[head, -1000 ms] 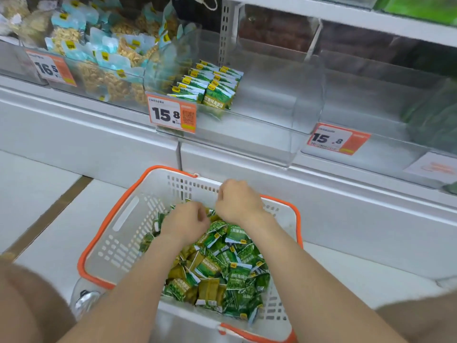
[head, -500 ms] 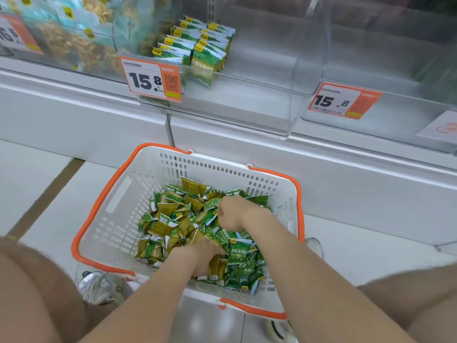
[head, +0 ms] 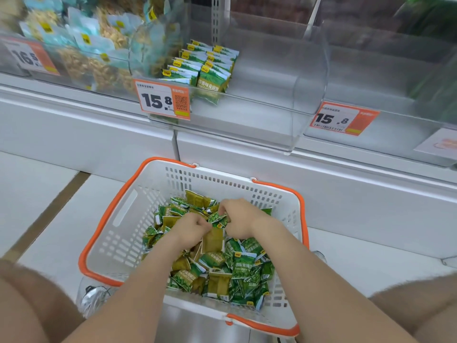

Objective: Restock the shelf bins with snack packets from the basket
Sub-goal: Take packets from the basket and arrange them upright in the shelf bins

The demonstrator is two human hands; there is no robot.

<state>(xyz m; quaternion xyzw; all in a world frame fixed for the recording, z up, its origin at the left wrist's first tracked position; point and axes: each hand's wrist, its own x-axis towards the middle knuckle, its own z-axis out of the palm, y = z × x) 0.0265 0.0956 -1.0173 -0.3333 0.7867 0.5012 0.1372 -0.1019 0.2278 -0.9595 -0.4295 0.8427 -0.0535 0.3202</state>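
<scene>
In basket (head: 123,219), snack packets (head: 243,266) judged light, crinkly, slippery; best pinched at sealed edges. Packets mid-basket clutched by left grip (head: 190,231) and right grip (head: 239,219).

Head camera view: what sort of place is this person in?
Most likely a shop's snack aisle: orange-and-white price tags reading 15.8 hang on clear plastic shelf bins, and an orange-rimmed white plastic shopping basket holds small green snack packets.

The basket (head: 128,226) is white with slotted walls and an orange rim. Its snack packets (head: 243,266) are green and olive, with small yellow logos. At its twelve o'clock, the price tag (head: 162,100) is white and orange with black digits.
</scene>
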